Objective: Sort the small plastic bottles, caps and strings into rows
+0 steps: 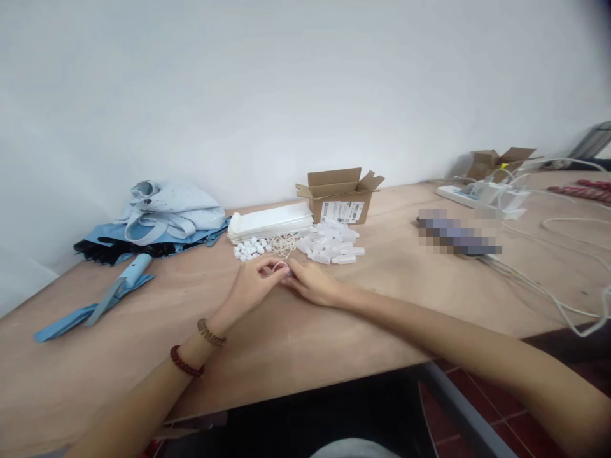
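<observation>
Pinching white cord (pixel 279 264) in left hand (pixel 252 280) and right hand (pixel 314 284) (with fingers narrowed); positioned inward from near edge of table (pixel 305 356).

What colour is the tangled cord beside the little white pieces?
The tangled cord is cream, seen in the head view.

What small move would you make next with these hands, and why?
Probably draw the cord loop gently taut with the left hand while the right hand steadies the small item: both hands meet at that item, and the loop bows up beside the fingers instead of lying straight. The fingers mostly hide the item, so this is tentative.
</observation>
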Demonstrator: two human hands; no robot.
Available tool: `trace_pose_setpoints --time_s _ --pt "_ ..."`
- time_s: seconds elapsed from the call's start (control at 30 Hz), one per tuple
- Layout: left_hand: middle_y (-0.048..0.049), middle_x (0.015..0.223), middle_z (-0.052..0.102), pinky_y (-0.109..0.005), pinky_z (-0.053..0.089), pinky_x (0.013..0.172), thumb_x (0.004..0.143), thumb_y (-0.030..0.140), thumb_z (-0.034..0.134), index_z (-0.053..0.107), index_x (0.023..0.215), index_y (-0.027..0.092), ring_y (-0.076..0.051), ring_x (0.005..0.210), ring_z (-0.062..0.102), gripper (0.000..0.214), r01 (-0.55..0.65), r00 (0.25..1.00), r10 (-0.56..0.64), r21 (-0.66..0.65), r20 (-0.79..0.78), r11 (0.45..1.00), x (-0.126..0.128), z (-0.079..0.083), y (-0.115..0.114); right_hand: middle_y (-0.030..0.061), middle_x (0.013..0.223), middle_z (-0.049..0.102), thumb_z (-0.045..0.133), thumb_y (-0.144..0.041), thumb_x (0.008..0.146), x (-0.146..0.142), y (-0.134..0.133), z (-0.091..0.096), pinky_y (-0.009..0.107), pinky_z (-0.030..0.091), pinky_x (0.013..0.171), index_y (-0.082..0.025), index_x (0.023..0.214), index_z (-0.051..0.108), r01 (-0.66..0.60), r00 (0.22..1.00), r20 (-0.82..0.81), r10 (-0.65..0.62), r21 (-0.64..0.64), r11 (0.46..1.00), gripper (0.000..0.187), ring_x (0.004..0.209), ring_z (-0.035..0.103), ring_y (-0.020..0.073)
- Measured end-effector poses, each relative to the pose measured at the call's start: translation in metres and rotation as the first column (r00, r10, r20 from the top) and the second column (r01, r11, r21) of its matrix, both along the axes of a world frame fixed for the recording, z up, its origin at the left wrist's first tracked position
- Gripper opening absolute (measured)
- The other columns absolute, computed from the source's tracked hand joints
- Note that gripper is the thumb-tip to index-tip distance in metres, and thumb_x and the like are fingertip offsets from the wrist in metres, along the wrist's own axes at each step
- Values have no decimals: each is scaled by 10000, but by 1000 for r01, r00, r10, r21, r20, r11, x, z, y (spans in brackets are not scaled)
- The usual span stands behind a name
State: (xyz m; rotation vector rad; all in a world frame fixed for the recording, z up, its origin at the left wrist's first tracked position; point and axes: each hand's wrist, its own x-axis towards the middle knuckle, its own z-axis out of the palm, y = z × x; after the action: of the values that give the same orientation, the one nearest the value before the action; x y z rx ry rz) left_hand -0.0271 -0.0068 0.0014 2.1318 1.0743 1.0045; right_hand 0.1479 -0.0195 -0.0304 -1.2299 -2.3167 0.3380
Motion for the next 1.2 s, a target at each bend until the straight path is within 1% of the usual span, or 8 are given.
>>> trace_pose_setpoints --time_s 0.17,0.27,0.4,0.57,0.73,0.87,1.07,1.2 --pt "-42 862 696 -289 443 736 777 303 617 695 825 199 -196 816 604 139 -17 1000 19 113 -14 993 1 -6 -4 108 918 662 420 -285 924 -1 -1 0 286 408 629 -162 1143 405 21 1000 21 -21 17 1000 253 773 630 225" --pt "-41 872 702 -296 442 729 758 292 631 707 865 211 -203 807 604 154 -15 1000 17 97 -18 995 1 -12 -3 122 987 658 453 -262 903 -1 -3 -2 298 428 664 -159 1201 375 45 999 1 -45 45 998 325 823 639 234" --pt "-31 759 694 -284 422 653 742 279 632 716 750 210 -184 696 583 109 -38 997 42 68 -60 997 0 -19 1 138 1030 649 500 -273 885 0 -3 -6 316 438 707 -151 1195 402 132 991 -35 -130 63 989 347 875 634 250" --pt "-32 797 706 -287 424 667 749 281 623 718 768 217 -188 733 592 116 -3 1000 3 4 -25 1000 1 -21 3 105 1042 648 482 -202 890 1 3 -10 296 430 768 -172 1126 473 29 993 -119 -24 45 999 238 924 613 210" --pt "-49 919 680 -273 448 708 773 285 628 668 978 199 -180 820 600 226 20 999 -23 85 38 996 3 -15 -5 86 996 648 491 -218 890 3 8 -11 286 431 760 -169 1104 499 -25 976 -217 31 28 999 220 873 603 191" --pt "-57 923 660 -275 449 732 801 323 610 653 977 191 -178 838 594 224 17 998 -23 99 54 995 7 -13 -6 88 1034 636 476 -201 898 2 10 -10 299 430 811 -169 1113 504 -105 957 -272 103 5 994 220 925 592 185" --pt "-49 863 666 -269 446 699 789 356 617 660 870 182 -177 795 592 198 22 996 -20 -14 82 1000 9 -20 2 108 1028 623 467 -264 908 2 10 -7 329 439 799 -158 1079 493 -74 966 -250 62 -37 997 203 909 588 204" --pt "-43 849 667 -270 447 704 795 361 614 654 867 186 -174 785 596 193 7 997 -6 -11 78 1000 8 -21 2 139 1168 573 514 -259 876 1 3 -6 337 433 829 -163 1234 389 -44 961 -275 40 -9 999 391 1010 573 217"
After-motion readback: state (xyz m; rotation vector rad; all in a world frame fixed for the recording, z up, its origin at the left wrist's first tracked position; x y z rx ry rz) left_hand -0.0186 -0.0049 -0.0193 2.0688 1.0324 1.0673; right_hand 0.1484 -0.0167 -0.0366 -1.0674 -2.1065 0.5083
